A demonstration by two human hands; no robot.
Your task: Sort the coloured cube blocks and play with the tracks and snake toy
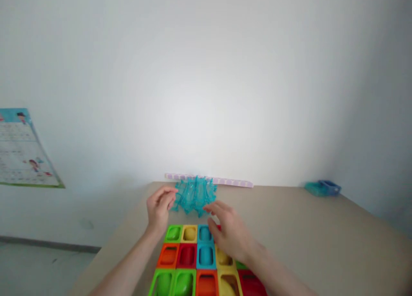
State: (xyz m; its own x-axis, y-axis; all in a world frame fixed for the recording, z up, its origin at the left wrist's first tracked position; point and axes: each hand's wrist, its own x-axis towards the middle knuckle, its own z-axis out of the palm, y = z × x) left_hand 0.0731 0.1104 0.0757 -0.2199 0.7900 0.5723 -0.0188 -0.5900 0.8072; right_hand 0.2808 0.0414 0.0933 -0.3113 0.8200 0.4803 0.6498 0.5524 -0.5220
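A clump of see-through teal plastic pieces with jagged, spiky edges [195, 195] lies near the back of the table. My left hand [160, 208] is at its left edge, fingers loosely curved and slightly apart. Whether the fingertips touch the plastic is hard to make out. At the lower right of the clump is my right hand [228, 227], with thumb and index finger spread and nothing between them. Under and in front of it sits a block of coloured square trays [197, 256] in green, yellow, blue, orange and red, with rounded shapes inside. My right forearm hides part of it.
Behind the clump, a lilac patterned strip [231, 182] runs along the wall at the table's back edge. Teal and dark blue plastic containers [323, 188] stand at the far right corner of the beige table [289, 231]. A poster [25, 150] hangs on the left wall.
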